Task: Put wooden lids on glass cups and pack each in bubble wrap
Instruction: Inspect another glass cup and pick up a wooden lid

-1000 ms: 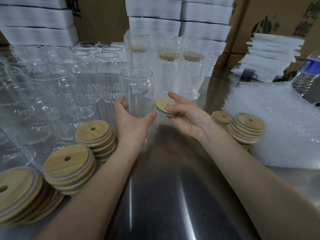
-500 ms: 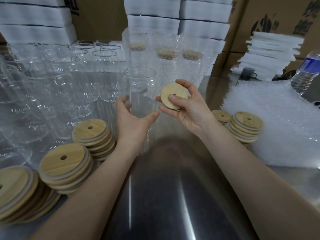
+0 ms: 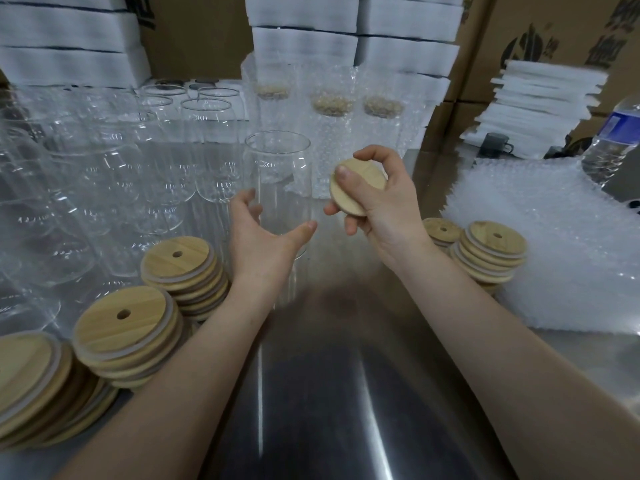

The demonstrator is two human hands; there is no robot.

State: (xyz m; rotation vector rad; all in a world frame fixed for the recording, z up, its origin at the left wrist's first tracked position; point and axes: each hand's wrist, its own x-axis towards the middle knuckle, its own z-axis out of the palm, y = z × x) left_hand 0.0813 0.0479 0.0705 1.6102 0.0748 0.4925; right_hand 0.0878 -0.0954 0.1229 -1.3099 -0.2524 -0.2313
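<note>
stacks of wooden lids [image 3: 124,327], each with a small hole in its top, stood at the left edge of the shiny metal surface [image 3: 329,393], in front of rows of empty glasses [image 3: 121,174]. near the middle, the left hand [image 3: 263,244] curved round the lower body of an upright, uncovered glass cup [image 3: 278,174], fingers behind the glass and thumb in front. just right of the cup's rim, and apart from it, the right hand [image 3: 384,206] gripped a single wooden lid [image 3: 360,188] tilted on edge, the thumb pressed on its face and the fingers curled behind. beyond the two hands, three lidded cups in bubble wrap [image 3: 332,109] stood upright before white foam blocks [image 3: 304,39]. further right, two shorter lid stacks [image 3: 491,251] sat just beside a heap of bubble wrap [image 3: 554,244]. at the far right, a pile of white foam sheets [image 3: 540,98], a dark mug [image 3: 495,145] and a plastic water bottle [image 3: 613,140] stood before cardboard boxes [image 3: 519,29].
</note>
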